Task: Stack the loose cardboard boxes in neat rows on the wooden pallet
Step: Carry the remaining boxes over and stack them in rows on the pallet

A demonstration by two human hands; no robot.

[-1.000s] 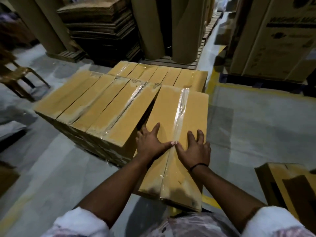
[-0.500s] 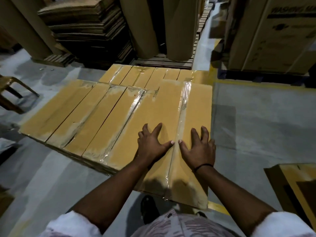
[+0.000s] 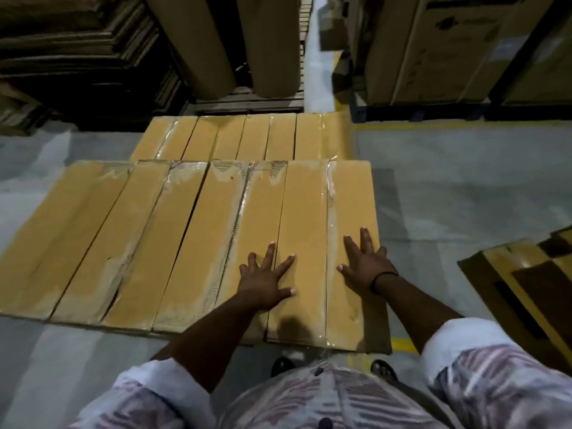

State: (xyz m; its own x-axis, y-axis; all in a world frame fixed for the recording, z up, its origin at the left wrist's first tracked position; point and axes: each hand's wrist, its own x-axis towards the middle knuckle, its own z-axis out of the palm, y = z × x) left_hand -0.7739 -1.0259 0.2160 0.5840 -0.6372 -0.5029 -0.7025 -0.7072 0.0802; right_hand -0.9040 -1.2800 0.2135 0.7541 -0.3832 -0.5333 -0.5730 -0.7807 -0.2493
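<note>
The grey concrete floor (image 3: 464, 187) fills most of the view. On it lies the front row of cardboard boxes (image 3: 185, 236): long, flat boxes set side by side, long edges touching, each sealed with clear tape. Directly behind it, the rear row of boxes (image 3: 241, 137) sits lower and is aligned the same way. Whether a pallet lies under either row cannot be determined, since the boxes cover their base. Beyond the rear row, upright cardboard rolls (image 3: 198, 41) stand on a wooden pallet (image 3: 247, 102).

The rightmost box (image 3: 349, 196) closes the front row at its right end, level with its neighbours.

The left hand (image 3: 266, 280) lies palm down over the seam between this box and the next one, fingers straight and spread apart. The right hand (image 3: 365, 264) lies flat on the right half of the same box, near its outer edge, fingers likewise straight and apart. A dark wristband (image 3: 382, 278) circles the right wrist.
</note>
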